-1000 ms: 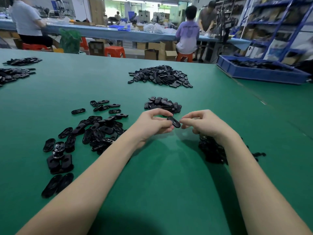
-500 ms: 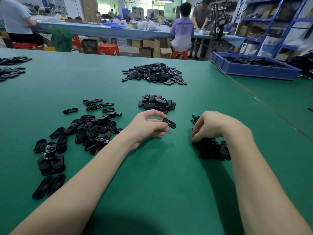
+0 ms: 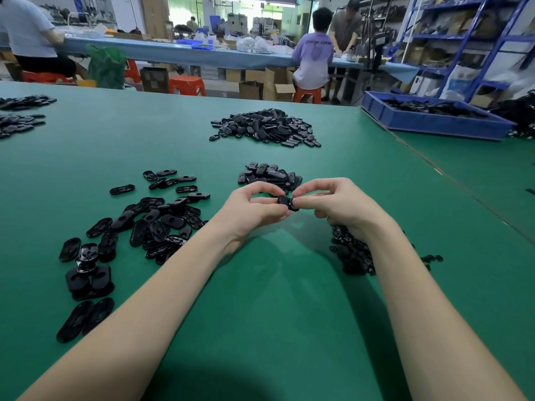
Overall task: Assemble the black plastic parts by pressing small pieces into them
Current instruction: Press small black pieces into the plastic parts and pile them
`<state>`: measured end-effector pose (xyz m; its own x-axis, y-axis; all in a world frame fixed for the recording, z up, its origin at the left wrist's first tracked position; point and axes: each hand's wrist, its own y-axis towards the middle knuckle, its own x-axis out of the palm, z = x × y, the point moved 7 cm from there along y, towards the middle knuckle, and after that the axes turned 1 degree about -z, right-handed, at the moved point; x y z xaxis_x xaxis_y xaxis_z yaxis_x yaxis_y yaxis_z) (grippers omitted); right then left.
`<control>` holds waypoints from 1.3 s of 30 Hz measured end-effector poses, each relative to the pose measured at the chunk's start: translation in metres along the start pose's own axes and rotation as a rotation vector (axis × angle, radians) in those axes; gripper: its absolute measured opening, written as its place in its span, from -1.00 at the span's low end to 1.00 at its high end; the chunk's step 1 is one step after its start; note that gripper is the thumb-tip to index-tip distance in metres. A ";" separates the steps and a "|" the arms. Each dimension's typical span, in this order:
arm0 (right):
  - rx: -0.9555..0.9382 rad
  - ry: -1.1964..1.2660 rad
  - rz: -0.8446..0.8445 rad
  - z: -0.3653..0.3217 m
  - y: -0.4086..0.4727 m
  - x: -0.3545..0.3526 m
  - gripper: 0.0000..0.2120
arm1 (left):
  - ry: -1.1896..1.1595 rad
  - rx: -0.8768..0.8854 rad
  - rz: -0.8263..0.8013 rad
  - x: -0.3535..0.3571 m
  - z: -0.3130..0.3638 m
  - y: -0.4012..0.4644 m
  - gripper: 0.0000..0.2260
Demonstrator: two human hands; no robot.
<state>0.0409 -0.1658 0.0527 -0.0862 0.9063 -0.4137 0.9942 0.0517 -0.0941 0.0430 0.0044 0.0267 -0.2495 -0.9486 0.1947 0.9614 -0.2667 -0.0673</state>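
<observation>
Between my two hands, just above the green table, is one black oval plastic part. My left hand pinches its left end between thumb and fingers. My right hand meets it from the right, its fingertips curled onto the part's right end; whatever small piece they may hold is hidden. A heap of small black pieces lies under my right wrist. Loose oval parts are spread out to the left of my left forearm.
A small pile of black parts lies just beyond my hands, a larger heap farther back. More parts sit at the far left. A blue bin stands at the back right. People work at a far bench.
My right hand has come up from the heap of small pieces on the right and joined my left hand at the oval part. My left hand kept holding the part.
</observation>
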 end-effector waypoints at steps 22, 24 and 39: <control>0.105 0.118 0.128 0.009 0.004 0.003 -0.94 | 0.191 0.130 0.079 -0.002 0.015 -0.002 -0.76; 0.113 0.146 0.121 0.009 0.004 0.005 -0.94 | 0.207 0.144 0.083 -0.003 0.017 -0.003 -0.77; 0.129 0.142 0.182 0.015 0.004 0.005 -0.86 | 0.330 0.194 0.116 -0.004 0.024 -0.007 -0.78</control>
<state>0.0437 -0.1669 0.0369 0.1118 0.9461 -0.3039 0.9754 -0.1629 -0.1485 0.0404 0.0137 0.0496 -0.1315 -0.9827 -0.1306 0.9815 -0.1475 0.1217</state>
